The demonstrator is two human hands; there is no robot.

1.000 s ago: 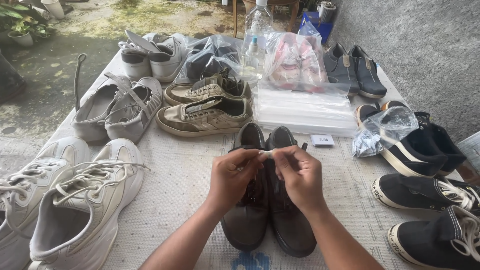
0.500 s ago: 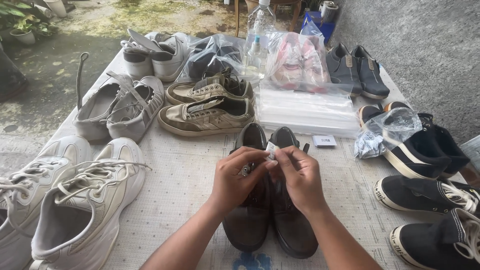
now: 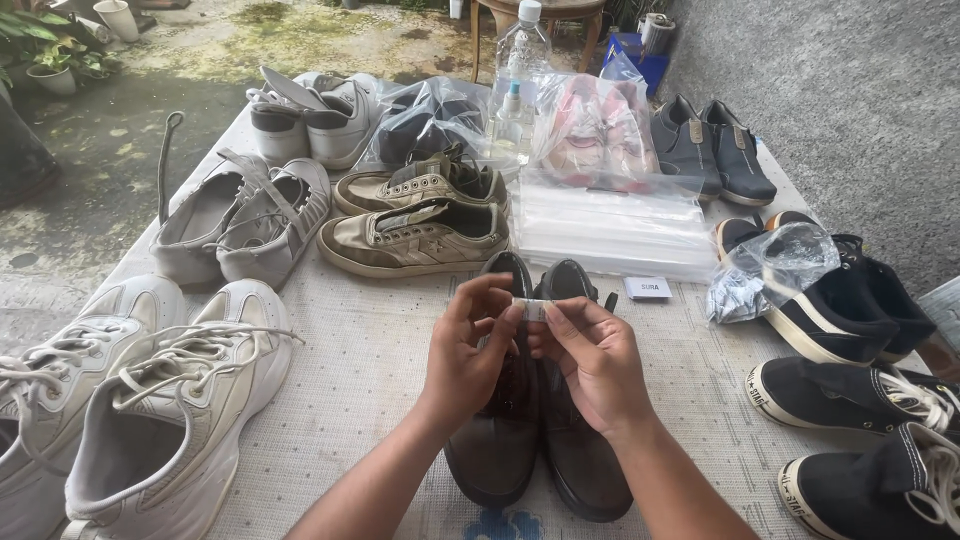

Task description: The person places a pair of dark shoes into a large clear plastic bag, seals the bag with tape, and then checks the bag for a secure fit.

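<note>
the person's left hand and right hand meet in the middle of the table, just above a pair of dark brown leather shoes. between the two hands is a small white packet. the left fingertips pinch its left end and the right fingertips pinch its right end, so both hands are closed on it. the packet lies flat and sideways, with its long side running from left to right, from one hand to the other. both hands are equally near it, since each one has an end. the packet sits right over the open tops of the brown shoes, whose toes point back toward the person. it does not touch the shoes, as far as the view shows. a small white card lies on the table just beyond the right hand. behind it is a stack of clear plastic bags. a pair of tan sneakers sits to the left of the stack, and big white sneakers lie at the near left. black canvas sneakers lie along the right edge, well apart from the hands.
</note>
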